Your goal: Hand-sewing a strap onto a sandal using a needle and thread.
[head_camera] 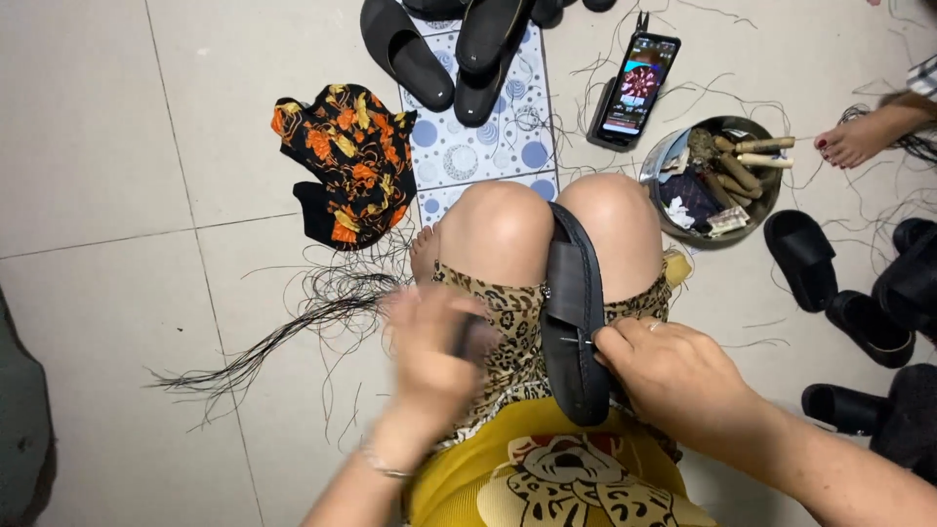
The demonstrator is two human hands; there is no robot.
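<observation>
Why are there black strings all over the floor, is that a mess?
Yes, it looks messy. Loose black threads lie scattered over the tiled floor, bunched thickest beside the left hand. More strands trail around the phone and the metal bowl. A flowered cloth lies crumpled too.

upper centre: my phone; right of it, my metal bowl of tools; upper left, a floral cloth; left, loose black threads.

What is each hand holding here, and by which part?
Right hand grips the black sandal at its side edge, clamped between the knees. Left hand is blurred; a dark object shows, unidentifiable.
</observation>
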